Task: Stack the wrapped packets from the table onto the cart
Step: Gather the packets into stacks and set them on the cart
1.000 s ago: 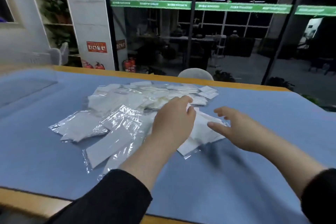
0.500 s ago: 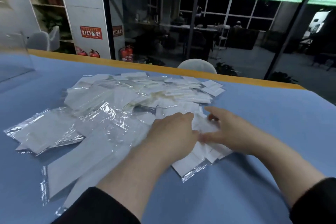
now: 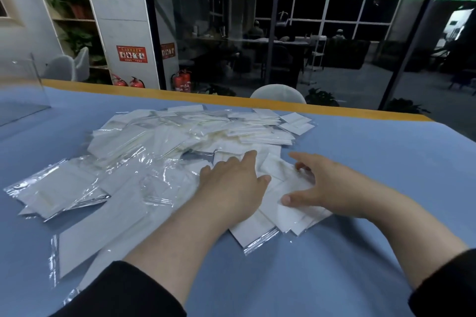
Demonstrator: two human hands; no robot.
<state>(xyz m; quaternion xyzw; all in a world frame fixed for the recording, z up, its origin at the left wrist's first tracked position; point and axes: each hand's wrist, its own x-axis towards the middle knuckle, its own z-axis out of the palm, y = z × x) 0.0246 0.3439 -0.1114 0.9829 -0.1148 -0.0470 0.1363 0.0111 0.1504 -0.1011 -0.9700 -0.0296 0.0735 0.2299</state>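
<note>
Several wrapped packets (image 3: pixel 180 141), white pads in clear crinkly film, lie in a loose heap across the blue table (image 3: pixel 360 252). My left hand (image 3: pixel 231 185) presses flat on the near right part of the heap, fingers straight. My right hand (image 3: pixel 324 188) is beside it at the heap's right edge. Its thumb and curved fingers span a small bunch of packets (image 3: pixel 291 185) and grip it from both sides. No cart is in view.
The table's far edge is a yellow strip (image 3: pixel 128 87), with a white chair back (image 3: pixel 278 94) just behind it. A clear plastic panel (image 3: pixel 23 85) stands at the far left. Glass walls and fire extinguishers (image 3: pixel 183 81) lie beyond.
The view has drawn closer to the heap. My left hand went from hovering to pressing on the packets. My right hand reached in and spread its thumb and fingers around the bunch at the right edge.
</note>
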